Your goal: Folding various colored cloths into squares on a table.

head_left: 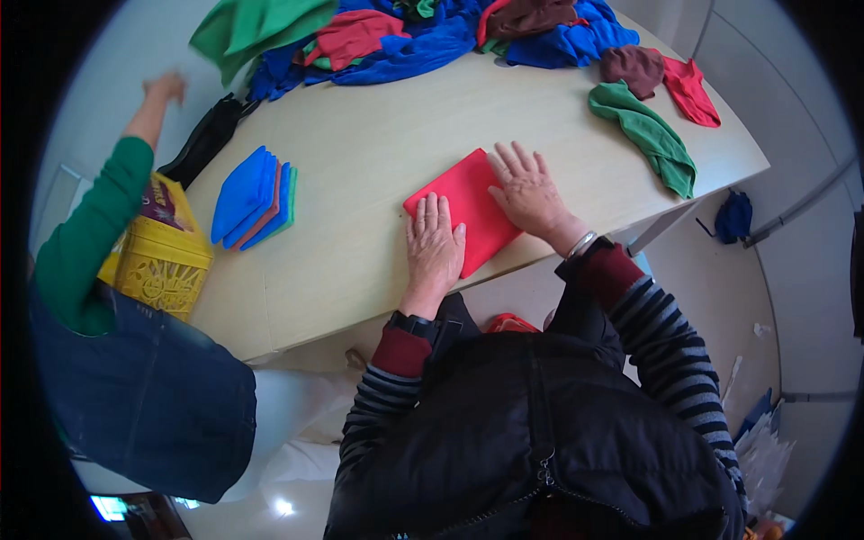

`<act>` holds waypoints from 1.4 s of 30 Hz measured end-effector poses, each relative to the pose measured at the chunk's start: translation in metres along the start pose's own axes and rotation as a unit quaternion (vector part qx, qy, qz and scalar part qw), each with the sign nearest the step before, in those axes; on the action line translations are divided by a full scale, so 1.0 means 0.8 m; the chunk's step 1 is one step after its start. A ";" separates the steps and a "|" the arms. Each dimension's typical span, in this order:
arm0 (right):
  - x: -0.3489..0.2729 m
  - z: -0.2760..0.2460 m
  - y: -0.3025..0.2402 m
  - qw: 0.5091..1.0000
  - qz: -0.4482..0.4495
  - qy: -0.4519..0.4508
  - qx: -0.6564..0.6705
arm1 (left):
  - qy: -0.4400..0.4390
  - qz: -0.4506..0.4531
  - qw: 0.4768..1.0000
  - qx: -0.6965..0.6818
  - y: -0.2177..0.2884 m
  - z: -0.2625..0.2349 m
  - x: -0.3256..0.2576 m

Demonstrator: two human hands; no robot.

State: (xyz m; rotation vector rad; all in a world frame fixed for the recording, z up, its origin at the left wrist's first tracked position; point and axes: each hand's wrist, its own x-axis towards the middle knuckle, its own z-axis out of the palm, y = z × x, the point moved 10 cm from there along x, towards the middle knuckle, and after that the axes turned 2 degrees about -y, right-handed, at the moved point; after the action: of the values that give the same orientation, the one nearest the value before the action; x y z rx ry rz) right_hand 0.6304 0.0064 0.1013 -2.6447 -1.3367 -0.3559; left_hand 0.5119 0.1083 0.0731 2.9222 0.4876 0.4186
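head view: hands [481, 225] flat on red cloth [468, 205], long axis diagonal.

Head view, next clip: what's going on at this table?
A person presses both hands flat on a folded red cloth on the table: left hand on its near corner, right hand on its right side. A stack of folded cloths, mostly blue, lies to the left. A heap of unfolded cloths covers the far edge. A co-worker in a green sleeve reaches up on the left, beside a yellow crate.

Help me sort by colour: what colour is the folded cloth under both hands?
Red: the folded cloth under both hands, seen in the head view.
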 end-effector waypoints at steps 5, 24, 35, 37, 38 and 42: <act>0.015 0.021 -0.073 0.989 -0.119 -0.051 0.078 | 0.008 0.001 1.000 -0.011 -0.001 -0.002 0.001; 0.007 0.025 0.023 0.994 0.013 -0.089 0.069 | 0.048 0.014 0.997 -0.064 0.002 -0.019 -0.012; 0.022 0.037 -0.004 0.981 0.031 -0.041 0.189 | 0.158 -0.025 0.968 -0.191 -0.024 -0.070 -0.069; 0.017 0.035 -0.025 0.983 -0.011 -0.023 0.184 | 0.159 -0.084 0.944 -0.277 -0.046 -0.080 -0.097; 0.016 0.033 -0.032 0.982 -0.010 -0.025 0.185 | 0.140 -0.125 0.924 -0.334 -0.060 -0.081 -0.119; 0.006 0.025 -0.071 0.977 -0.064 -0.044 0.197 | -0.042 -0.255 0.912 -0.319 -0.106 -0.033 -0.192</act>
State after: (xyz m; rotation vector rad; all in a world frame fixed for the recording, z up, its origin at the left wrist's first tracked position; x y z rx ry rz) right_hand 0.5904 0.0483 0.0852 -2.2761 -1.4351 0.0145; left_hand 0.3391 0.1386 0.0439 2.0752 0.8749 0.2993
